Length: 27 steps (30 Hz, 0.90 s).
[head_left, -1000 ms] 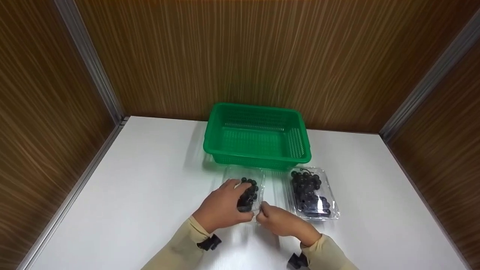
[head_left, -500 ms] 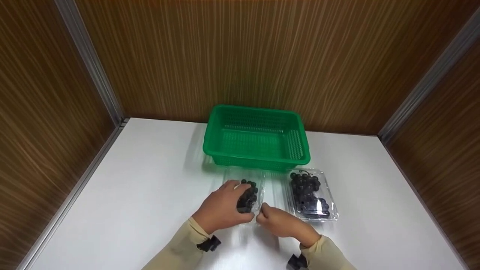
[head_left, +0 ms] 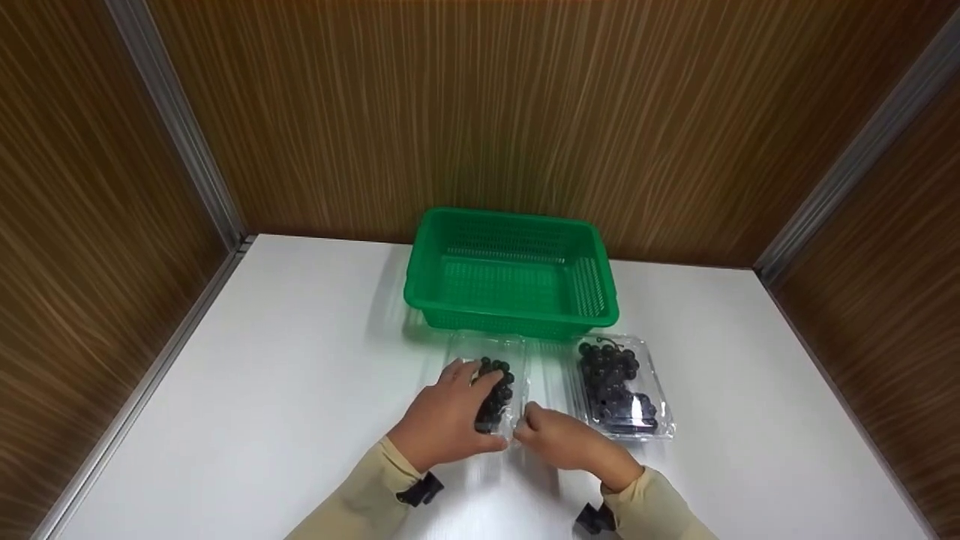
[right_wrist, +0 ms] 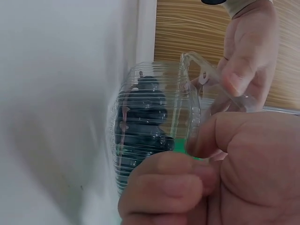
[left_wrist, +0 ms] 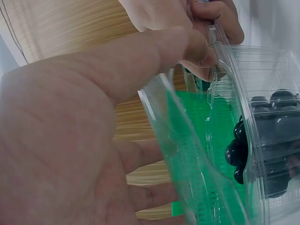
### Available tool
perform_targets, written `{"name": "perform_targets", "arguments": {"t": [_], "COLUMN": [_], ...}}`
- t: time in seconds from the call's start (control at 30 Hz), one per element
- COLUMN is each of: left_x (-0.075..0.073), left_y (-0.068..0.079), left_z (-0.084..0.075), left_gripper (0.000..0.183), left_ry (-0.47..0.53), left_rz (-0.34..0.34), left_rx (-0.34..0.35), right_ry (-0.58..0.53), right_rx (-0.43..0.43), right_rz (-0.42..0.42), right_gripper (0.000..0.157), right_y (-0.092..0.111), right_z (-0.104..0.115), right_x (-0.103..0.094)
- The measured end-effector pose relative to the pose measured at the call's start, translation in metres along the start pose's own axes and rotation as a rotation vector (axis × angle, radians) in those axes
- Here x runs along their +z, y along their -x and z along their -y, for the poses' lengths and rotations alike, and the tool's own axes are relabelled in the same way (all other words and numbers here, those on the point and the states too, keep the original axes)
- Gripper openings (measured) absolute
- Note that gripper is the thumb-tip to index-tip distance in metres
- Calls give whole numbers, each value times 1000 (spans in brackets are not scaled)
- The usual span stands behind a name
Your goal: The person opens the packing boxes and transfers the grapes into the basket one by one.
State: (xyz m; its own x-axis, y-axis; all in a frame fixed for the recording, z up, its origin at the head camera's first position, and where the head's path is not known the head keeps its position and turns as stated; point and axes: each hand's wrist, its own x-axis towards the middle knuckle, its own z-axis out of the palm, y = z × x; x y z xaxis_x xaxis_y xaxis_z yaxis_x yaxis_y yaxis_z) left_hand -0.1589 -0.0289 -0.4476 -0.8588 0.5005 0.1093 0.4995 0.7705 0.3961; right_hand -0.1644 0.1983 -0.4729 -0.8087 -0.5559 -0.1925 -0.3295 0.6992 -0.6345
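In the head view, a clear plastic clamshell box [head_left: 487, 343] with dark grapes [head_left: 497, 386] in it sits on the white table. My left hand [head_left: 446, 420] spans the box from its left side, holding the lid [left_wrist: 176, 131] with its thumb at the near edge. At the near right corner my right hand [head_left: 562, 441] pinches the rim [right_wrist: 191, 112] between thumb and curled fingers. Both wrist views show the lid standing apart from the grape-filled base [right_wrist: 145, 117], with a gap at the near end. The fingertips are partly hidden.
Behind the box stands a green plastic basket [head_left: 510, 309] with nothing in it. A second clamshell box [head_left: 656, 382], closed and holding dark grapes, lies to the right of my right hand. Wood-patterned panels [head_left: 480, 112] wall the table at the back and sides.
My left thumb has shifted slightly toward me along the box's near edge, and its fingers have spread a little. The right hand has barely moved. The view has shifted slightly.
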Motion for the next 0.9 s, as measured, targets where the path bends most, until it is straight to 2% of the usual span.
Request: {"name": "perform_targets", "arguments": {"t": [0.3,0.5,0.9], "left_x": [-1,-2,-3], "left_y": [-1,0,-3], "left_z": [-3,-3,-3], "left_gripper": [94,94,92], "left_ry": [-62,-73,-6], "left_rz": [7,3,-14], "left_rx": [-3,4,123], "right_ry": [3,4,0], "right_rx": [65,71,65], "right_rz": [-7,-2,12], "right_gripper": [21,23,24], "right_y": [0,1,-2], "right_z": [2,4,3], "right_x": [-2,-4,-4]}}
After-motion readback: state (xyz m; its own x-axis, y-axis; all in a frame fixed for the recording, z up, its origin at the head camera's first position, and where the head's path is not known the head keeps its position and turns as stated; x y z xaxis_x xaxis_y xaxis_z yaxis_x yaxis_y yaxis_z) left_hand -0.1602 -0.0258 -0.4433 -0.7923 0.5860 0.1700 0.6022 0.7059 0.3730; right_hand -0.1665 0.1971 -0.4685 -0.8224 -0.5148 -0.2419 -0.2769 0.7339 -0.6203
